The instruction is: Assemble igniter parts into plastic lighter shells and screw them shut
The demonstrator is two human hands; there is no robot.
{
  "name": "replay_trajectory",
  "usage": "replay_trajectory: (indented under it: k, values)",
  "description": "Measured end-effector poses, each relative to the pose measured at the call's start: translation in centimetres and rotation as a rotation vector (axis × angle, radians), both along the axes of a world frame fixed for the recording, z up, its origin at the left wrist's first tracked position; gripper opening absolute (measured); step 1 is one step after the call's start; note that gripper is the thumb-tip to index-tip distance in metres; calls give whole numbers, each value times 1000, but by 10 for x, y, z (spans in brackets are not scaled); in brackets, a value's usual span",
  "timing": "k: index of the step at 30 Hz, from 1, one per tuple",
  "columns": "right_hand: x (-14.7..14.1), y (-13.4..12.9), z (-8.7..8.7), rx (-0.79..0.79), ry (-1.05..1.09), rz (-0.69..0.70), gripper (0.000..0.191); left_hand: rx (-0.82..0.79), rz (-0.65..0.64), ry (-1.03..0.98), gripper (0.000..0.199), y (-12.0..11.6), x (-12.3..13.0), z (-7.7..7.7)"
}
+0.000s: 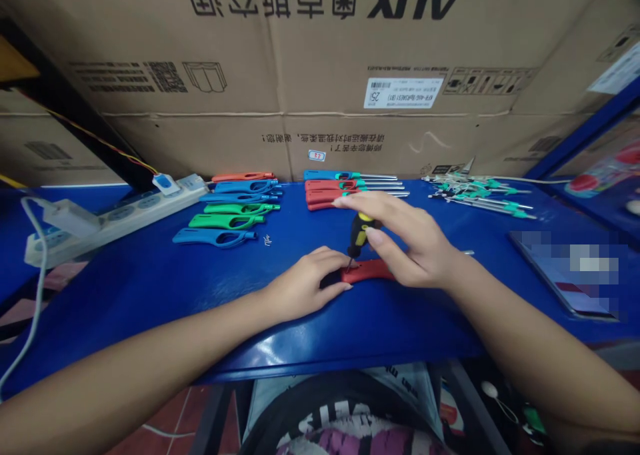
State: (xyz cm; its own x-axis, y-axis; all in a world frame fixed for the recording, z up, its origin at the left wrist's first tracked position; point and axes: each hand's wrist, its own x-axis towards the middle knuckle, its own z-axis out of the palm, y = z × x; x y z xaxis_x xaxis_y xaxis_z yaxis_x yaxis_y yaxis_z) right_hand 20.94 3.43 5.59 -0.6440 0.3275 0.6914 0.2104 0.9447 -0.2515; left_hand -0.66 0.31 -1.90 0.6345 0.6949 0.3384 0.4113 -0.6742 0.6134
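Note:
A red lighter point(371, 269) lies flat on the blue table, its handle end toward the left. My left hand point(313, 278) pinches that end between thumb and fingers. Above it, my right hand point(413, 238) grips a black and yellow screwdriver point(359, 234), which is tilted a little with its tip down at the handle's end. Part of the red lighter is hidden under my right hand. Several small screws point(268, 240) lie loose to the left of my left hand.
Blue, green and orange lighter handles point(220, 220) lie in a column at left. Assembled lighters point(333, 185) with metal tubes lie behind my hands, and a pile of metal tubes point(493, 192) at back right. A phone point(565, 275) rests at right, a power strip point(120, 215) at left. Cardboard point(240, 95) stands behind.

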Motion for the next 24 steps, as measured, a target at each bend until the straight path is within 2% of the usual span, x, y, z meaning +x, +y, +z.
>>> replay_trajectory:
  k: [3, 7, 10, 12, 14, 17, 20, 22, 24]
  values:
    - [-2, 0, -2, -106, 29, 5, 33, -4, 3, 8, 29, -1, 0, 0]
    - [-7, 1, -8, -24, 102, -56, 31, 4, 31, 42, 30, -1, 0, 1]
    - [-6, 6, -10, -185, 175, -22, 25, -3, 49, 97, 35, -2, -3, 9]
    - [2, 15, -9, -272, 267, -68, 22, -6, 62, 156, 42, -2, -7, 16]
    - [18, 28, -8, -247, 313, -198, 22, -6, 88, 239, 46, 0, -12, 23]
    - [52, 53, -9, -98, 278, -492, 21, -9, 162, 331, 46, 11, -20, 30]
    - [84, 75, -16, 70, 255, -745, 23, -30, 222, 327, 39, 31, -26, 31]
    - [100, 86, -22, 102, 232, -819, 28, -18, 248, 316, 37, 47, -29, 29]
    - [109, 93, -28, 130, 187, -821, 31, -1, 277, 304, 34, 63, -33, 26]
